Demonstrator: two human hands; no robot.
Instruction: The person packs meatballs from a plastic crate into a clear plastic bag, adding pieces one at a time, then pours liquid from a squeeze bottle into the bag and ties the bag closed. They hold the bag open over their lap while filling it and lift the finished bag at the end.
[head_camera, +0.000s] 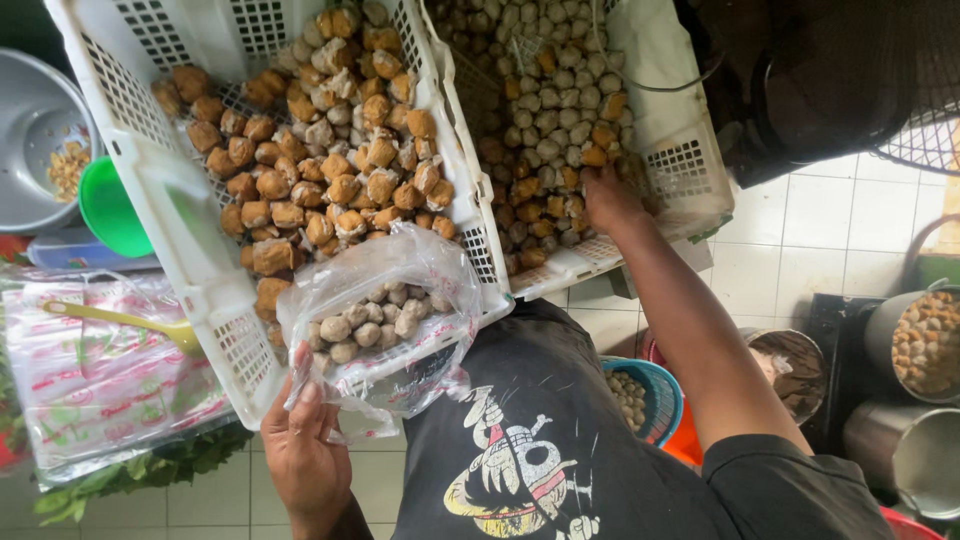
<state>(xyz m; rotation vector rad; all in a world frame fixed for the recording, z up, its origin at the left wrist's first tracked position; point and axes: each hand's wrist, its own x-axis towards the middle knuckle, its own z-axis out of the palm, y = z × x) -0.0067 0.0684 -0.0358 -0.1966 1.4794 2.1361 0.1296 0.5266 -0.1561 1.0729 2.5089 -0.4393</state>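
Plastic bag (385, 300) — clear, part filled with pale round balls — is held open at the near edge of the left white crate (200, 260), gripped from below by the left hand (305, 450). Right hand (608, 198) is closed down over mixed pale and orange balls in the right crate (680, 165); whether it grips any cannot be told. Judgement: keep the bag mouth wide and level, carry small handfuls across, and support the bag's underside — the film looks thin.

My one camera sits on the person's head, looking steeply down and close over two white crates (190, 235) and tiled floor (820, 230).
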